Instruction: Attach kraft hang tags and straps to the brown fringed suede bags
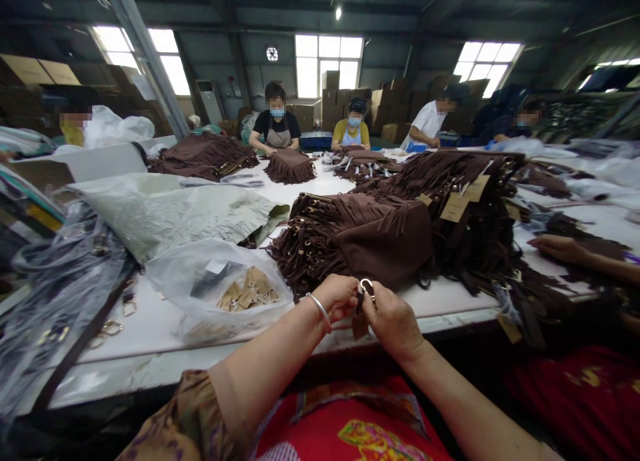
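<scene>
My right hand [397,321] is closed in a pinch on a gold metal clasp [369,285] at the table's front edge. Close against it, my left hand [340,297] has its fingertips pinched together at a short dark strap end by the clasp. Below the fingers hangs a brown paper tag [360,328]; its string is mostly hidden. Just beyond both hands lies a dark brown fringed bag [387,234], leaning on a heap of similar bags. Left of my left wrist, a clear plastic bag [175,274] holds several brown tags [250,289] with white strings.
A taller stack of fringed bags [465,174] with tags stands to the right. Grey plastic sheeting [185,204] and plastic-wrapped straps [75,281] cover the left. A neighbour's hand [563,248] rests at right. Other people work across the white table [330,186].
</scene>
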The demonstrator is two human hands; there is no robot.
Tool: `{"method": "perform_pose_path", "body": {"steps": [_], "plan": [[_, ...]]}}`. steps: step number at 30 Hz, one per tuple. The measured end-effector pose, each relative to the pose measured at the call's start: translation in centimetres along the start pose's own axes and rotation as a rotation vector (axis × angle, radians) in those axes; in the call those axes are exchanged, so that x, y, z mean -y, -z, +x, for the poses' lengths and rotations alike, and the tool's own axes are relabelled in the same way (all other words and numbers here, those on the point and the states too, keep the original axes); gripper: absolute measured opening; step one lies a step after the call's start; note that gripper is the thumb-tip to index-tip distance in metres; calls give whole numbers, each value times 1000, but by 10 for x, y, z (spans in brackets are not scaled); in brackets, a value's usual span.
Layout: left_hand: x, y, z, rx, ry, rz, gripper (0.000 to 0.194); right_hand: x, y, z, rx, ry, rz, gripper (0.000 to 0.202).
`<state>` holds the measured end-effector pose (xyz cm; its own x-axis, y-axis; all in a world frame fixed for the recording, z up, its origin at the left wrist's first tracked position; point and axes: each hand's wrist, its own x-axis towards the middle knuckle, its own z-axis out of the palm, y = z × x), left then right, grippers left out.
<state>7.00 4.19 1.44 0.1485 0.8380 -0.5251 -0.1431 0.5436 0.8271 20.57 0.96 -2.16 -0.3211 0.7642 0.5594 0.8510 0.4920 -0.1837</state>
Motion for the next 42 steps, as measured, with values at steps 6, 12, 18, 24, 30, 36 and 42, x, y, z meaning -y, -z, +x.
{"method": "perform_pose_path", "body": {"steps": [6,12,18,24,30,36,42], "plan": [[-12,8,-7,68,-191,61,28,11,20,-9,14,-47,218,30],[-22,29,-32,-75,-762,770,10,-2,41,2,-41,-159,404,27],[-13,38,-47,89,-784,874,28,5,39,-6,76,-324,648,29],[-1,27,-38,123,-338,481,44,7,35,-12,1,55,345,28],[12,19,-32,107,-250,249,33,7,27,-15,35,-50,429,33],[13,14,-33,60,-303,358,30,9,34,-10,155,-165,515,22],[13,23,-35,-12,-570,664,30,2,27,-15,51,-106,444,23]]}}
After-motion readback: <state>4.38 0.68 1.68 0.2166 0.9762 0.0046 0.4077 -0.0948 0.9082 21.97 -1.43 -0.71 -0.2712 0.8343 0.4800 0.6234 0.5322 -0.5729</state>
